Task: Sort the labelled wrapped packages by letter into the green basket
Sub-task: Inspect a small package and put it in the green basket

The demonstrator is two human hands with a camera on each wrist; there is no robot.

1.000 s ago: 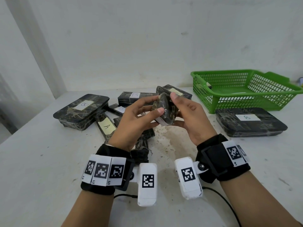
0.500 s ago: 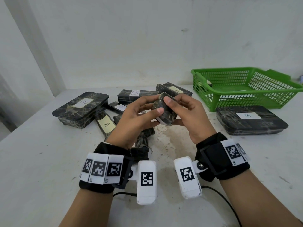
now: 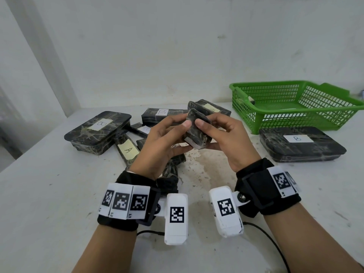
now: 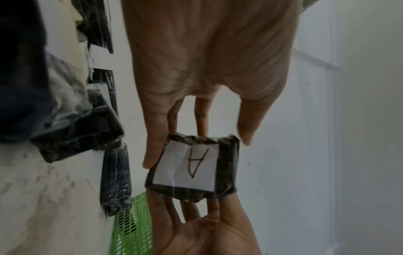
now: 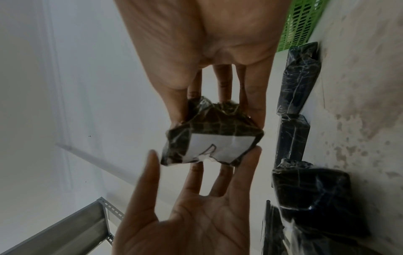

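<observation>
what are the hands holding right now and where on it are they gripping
Both hands hold one small wrapped package labelled A: left hand and right hand pinch its opposite edges with fingertips, above the table.

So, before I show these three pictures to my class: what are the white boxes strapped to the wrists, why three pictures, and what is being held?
No machine here: a person works with bare hands. The white boxes are wrist cameras, and a third camera sits on the head, so one moment gives three views. From the head view, the left hand and right hand together hold a small wrapped package above a white table. The left wrist view shows its paper label, marked A. Other wrapped packages lie on the table, several labelled B, such as one on the left and one on the right, the latter in front of the green basket.
</observation>
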